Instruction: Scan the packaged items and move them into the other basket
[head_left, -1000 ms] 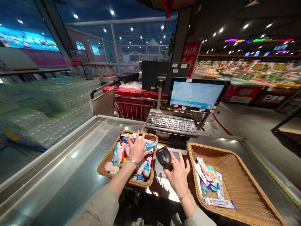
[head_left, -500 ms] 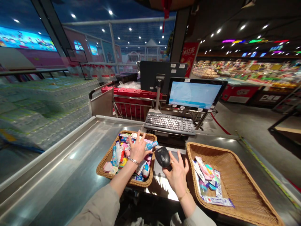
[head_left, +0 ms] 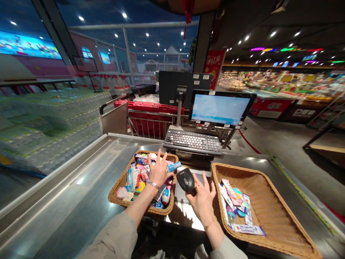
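My left hand is over the left wicker basket, its thumb side closed on a small blue tube-shaped pack that points right. Its other fingers are spread above a jumble of small packs, among them a blue stick pack and a pink round item. Between the baskets, my right hand grips a black barcode scanner; its head is close to the blue pack, and the grip is hidden by the hand. The right wicker basket holds several small packs, including a purple-and-white packet.
Beyond the baskets stand a keyboard, a lit screen and a second monitor's dark back. The steel counter has a raised rim on the left. A metal cart is behind it.
The view has shifted slightly, so the scene sits a little further left. Both hands keep nearly the same pose, still holding the blue pack and the scanner.
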The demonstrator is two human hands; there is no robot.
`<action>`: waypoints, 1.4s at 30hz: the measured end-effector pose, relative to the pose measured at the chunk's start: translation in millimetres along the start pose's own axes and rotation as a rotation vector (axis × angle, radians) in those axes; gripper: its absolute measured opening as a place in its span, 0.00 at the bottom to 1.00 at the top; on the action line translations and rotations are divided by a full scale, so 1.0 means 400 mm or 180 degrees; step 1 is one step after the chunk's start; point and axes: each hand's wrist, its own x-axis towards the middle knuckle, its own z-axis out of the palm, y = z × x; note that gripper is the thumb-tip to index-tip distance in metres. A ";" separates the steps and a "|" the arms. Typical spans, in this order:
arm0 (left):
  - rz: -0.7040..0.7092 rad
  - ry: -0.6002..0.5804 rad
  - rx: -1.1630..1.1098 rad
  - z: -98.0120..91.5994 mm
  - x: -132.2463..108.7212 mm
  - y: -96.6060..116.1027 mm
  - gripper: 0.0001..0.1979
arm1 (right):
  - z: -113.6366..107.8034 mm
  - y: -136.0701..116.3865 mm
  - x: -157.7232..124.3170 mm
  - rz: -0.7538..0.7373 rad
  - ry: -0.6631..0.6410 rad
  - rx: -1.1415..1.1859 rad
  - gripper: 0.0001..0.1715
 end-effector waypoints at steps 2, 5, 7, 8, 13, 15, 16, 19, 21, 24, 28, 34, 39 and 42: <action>-0.0006 -0.0004 0.0001 0.001 0.001 0.000 0.14 | 0.000 0.001 0.000 -0.0004 -0.0013 -0.0002 0.15; 0.0000 0.0002 -0.0021 0.002 0.004 0.001 0.14 | 0.000 0.003 0.001 -0.0031 -0.0044 -0.0017 0.14; 0.0001 0.0009 -0.0052 0.002 0.005 0.001 0.14 | 0.000 0.004 0.002 -0.0038 -0.0055 -0.0025 0.15; -0.0002 0.0009 -0.0068 0.002 0.005 0.001 0.13 | 0.001 0.004 0.002 -0.0037 -0.0058 -0.0029 0.15; -0.0026 0.0010 -0.0127 0.006 0.004 0.000 0.13 | 0.004 0.003 0.003 -0.0057 -0.0034 -0.0027 0.14; -0.0017 0.0006 -0.0129 0.008 0.004 -0.001 0.13 | 0.007 0.003 0.004 -0.0076 -0.0016 -0.0037 0.14; -0.0009 0.0002 -0.0122 0.009 0.004 -0.002 0.13 | 0.007 0.003 0.005 -0.0083 -0.0014 -0.0044 0.14; 0.0009 -0.0018 -0.0081 0.010 0.005 -0.004 0.13 | 0.008 0.001 0.005 -0.0086 -0.0040 -0.0029 0.15; 0.0005 -0.0022 -0.0064 0.011 0.006 -0.005 0.13 | 0.007 -0.001 0.004 -0.0073 -0.0084 0.0011 0.15; -0.0009 -0.0016 -0.0100 0.012 0.007 -0.005 0.13 | 0.006 -0.003 0.001 -0.0039 -0.0153 0.0026 0.15; -0.0031 -0.0015 -0.0165 0.012 0.009 -0.004 0.13 | 0.007 -0.002 -0.001 -0.0042 -0.0131 -0.0066 0.14; -0.0007 0.0004 -0.0179 0.003 0.016 0.002 0.13 | 0.004 0.008 -0.007 0.0030 0.0078 -0.0385 0.22; 0.0091 0.0062 -0.0238 -0.002 0.028 0.019 0.12 | 0.004 0.030 -0.018 0.0015 0.0257 -0.0646 0.23; 0.0135 0.0065 -0.0265 -0.004 0.035 0.035 0.13 | 0.002 0.044 -0.027 0.0006 0.0345 -0.0731 0.25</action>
